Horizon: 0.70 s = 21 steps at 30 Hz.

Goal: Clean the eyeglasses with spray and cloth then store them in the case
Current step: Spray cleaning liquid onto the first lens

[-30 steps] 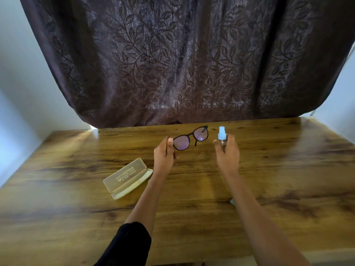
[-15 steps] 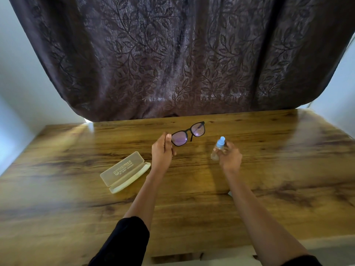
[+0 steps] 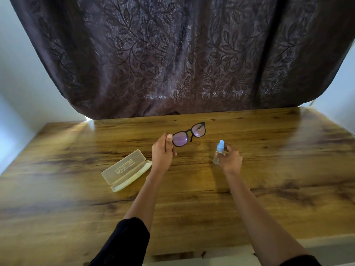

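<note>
My left hand [image 3: 162, 152] pinches the eyeglasses [image 3: 189, 134] by one end of the frame, fingers clenched on it. The lenses are held above the far middle of the bench [image 3: 288, 169], just short of the curtain [image 3: 172, 54] at its back edge. My right hand [image 3: 230, 160] grips the tilted spray bottle [image 3: 219, 152]. The open case [image 3: 126, 169] lies left of my left wrist, and the bench runs wide to my right. Since a second ago the bottle has dropped lower, away from the lenses.

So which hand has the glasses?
The left hand pinches the glasses by one end; the right hand holds the spray bottle instead.
</note>
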Tool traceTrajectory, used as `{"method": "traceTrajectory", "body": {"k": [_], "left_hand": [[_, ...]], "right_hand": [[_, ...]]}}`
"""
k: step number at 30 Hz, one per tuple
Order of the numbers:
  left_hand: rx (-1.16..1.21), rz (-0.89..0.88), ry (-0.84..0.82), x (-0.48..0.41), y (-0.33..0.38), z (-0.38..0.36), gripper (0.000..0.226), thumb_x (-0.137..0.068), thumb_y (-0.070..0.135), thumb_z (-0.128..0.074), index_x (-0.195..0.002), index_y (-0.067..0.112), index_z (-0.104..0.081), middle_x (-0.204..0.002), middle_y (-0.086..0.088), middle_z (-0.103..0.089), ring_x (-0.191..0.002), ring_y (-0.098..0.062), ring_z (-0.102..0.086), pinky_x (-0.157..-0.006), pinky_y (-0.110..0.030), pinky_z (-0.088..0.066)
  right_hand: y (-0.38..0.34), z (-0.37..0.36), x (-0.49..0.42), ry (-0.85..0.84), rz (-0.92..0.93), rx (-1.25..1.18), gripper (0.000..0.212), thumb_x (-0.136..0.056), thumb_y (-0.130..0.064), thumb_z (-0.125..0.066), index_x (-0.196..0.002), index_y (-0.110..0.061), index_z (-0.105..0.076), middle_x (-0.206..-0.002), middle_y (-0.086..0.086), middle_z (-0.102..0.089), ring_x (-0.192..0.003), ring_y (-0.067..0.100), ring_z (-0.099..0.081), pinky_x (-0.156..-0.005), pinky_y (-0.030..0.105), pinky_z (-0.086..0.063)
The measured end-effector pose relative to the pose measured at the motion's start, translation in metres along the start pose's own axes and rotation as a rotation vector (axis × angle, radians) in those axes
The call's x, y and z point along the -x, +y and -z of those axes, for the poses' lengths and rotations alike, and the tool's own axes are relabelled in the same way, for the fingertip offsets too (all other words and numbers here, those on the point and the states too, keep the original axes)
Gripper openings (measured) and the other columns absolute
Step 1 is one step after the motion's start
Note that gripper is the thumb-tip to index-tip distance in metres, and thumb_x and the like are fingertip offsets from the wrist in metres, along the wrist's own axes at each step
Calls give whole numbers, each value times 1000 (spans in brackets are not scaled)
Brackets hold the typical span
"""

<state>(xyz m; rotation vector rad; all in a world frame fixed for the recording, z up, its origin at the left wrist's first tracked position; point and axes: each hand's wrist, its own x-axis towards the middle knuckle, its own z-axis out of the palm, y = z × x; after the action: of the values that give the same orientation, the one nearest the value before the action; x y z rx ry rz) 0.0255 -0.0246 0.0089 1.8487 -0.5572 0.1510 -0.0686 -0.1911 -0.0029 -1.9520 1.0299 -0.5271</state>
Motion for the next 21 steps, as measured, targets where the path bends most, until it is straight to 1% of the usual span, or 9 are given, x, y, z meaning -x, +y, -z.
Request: {"method": "traceTrajectory", "body": {"k": [3, 7, 12, 15, 19, 21], "left_hand": [[5, -2, -2, 0, 0, 1, 32, -100, 28, -32, -70, 29, -42, -55, 2, -52, -51, -16, -54, -51, -27, -45], [15, -2, -6, 1, -1, 1, 33, -100, 28, -32, -70, 28, -43, -54, 2, -53, -50, -14, -53, -51, -28, -45], [36, 8, -13, 4, 1, 0, 32, -100, 28, -32, -70, 27, -43, -54, 7, -50, -50, -13, -53, -51, -26, -44], [41, 5, -2, 5, 2, 0, 34, -100, 28, -31, -69, 28, -43, -53, 6, -49, -48, -11, -50, -51, -25, -43], [43, -2, 9, 8, 5, -1, 34, -100, 29, -31, -68, 28, -42, -53, 7, -47, -48, -10, -49, -50, -24, -44], [49, 0, 4, 11, 5, -1, 34, -100, 29, -31, -68, 27, -43, -54, 7, -47, -49, -12, -50, -51, -26, -44]], "right_hand": [[-1, -2, 1, 1, -13, -23, 46, -85, -4, -60, -130, -9, -49, -124, 13, -59, -108, 26, -59, -73, 20, -38], [0, -1, 3, 6, -16, -22, 45, -86, -5, -59, -129, -7, -48, -120, 14, -61, -106, 26, -59, -72, 21, -38], [2, -2, 2, -9, -20, -17, 46, -85, -4, -59, -129, -8, -47, -117, 14, -62, -105, 27, -59, -71, 22, -39], [3, -3, 2, -12, -10, 9, 50, -84, -3, -60, -131, -10, -44, -119, 14, -60, -107, 28, -58, -72, 24, -39], [9, -3, 5, 2, -6, -44, 60, -81, -1, -63, -135, -14, -39, -127, 10, -57, -109, 25, -58, -76, 23, -40], [14, -4, 6, 20, -13, -49, 63, -80, -2, -65, -135, -14, -39, -126, 9, -58, -109, 24, -58, -81, 26, -44]]}}
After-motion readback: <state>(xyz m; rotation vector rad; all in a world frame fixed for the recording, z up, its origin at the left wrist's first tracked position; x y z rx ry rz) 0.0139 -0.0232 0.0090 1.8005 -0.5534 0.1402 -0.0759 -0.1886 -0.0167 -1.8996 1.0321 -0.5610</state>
